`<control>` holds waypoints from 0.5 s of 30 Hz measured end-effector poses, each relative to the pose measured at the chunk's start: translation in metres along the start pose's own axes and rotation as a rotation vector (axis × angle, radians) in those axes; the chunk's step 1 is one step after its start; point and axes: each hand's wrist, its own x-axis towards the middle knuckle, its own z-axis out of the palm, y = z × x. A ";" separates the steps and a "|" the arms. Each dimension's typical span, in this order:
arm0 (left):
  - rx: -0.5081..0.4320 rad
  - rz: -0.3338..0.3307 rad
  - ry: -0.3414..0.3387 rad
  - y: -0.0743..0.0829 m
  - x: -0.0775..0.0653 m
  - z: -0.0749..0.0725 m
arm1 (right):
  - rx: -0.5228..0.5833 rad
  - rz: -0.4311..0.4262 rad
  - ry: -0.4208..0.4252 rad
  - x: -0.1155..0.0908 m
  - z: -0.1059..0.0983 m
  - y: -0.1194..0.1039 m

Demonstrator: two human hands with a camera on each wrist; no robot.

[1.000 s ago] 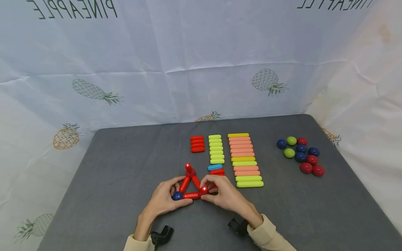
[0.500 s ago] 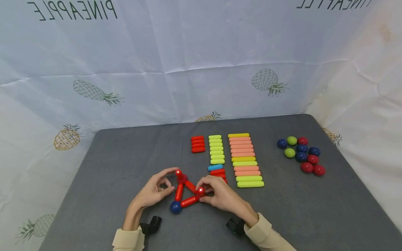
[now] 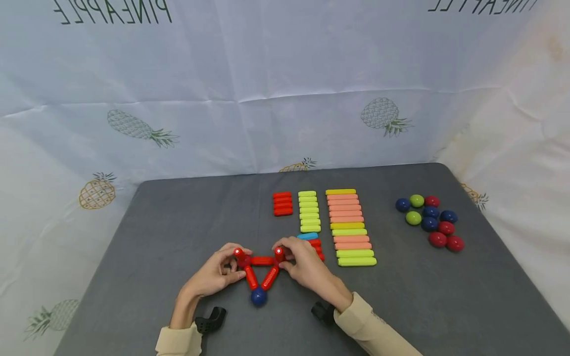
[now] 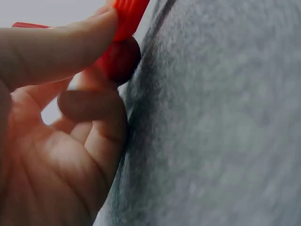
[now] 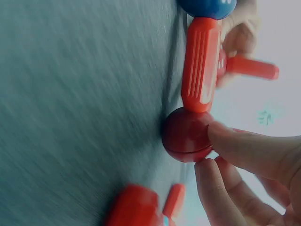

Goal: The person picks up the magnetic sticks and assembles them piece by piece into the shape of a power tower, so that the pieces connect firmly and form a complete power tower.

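Note:
A triangle of red rods (image 3: 263,261) lies on the grey table (image 3: 200,212). Its near corner is a blue ball (image 3: 259,297); the two far corners are red balls, each with a red rod standing up from it. My left hand (image 3: 214,269) grips the left corner, its thumb against a red rod (image 4: 129,19) beside the red ball (image 4: 124,60) in the left wrist view. On the other side, my right hand (image 3: 307,264) pinches the right corner's red ball (image 5: 185,136) between thumb and fingers.
Behind the right hand lie red rods (image 3: 282,204), short green rods (image 3: 309,210), a blue rod (image 3: 307,236) and a column of longer pink, yellow and green rods (image 3: 349,232). Loose blue, green and red balls (image 3: 430,224) sit at the right. A pineapple-print cloth (image 3: 213,133) hangs behind.
The triangle has turned so the blue ball now points toward me. My left hand let go of the blue-ball corner and took hold of a red-ball corner; my right hand kept its grip, shifting left.

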 end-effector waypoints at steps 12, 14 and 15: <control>0.141 -0.052 0.154 -0.001 0.006 0.020 | -0.266 0.082 0.003 0.059 -0.037 0.000; 0.132 -0.063 0.161 0.001 0.006 0.021 | -0.327 0.069 -0.028 0.068 -0.038 0.003; 0.132 -0.068 0.164 0.001 0.007 0.022 | -0.353 0.056 -0.040 0.072 -0.038 0.005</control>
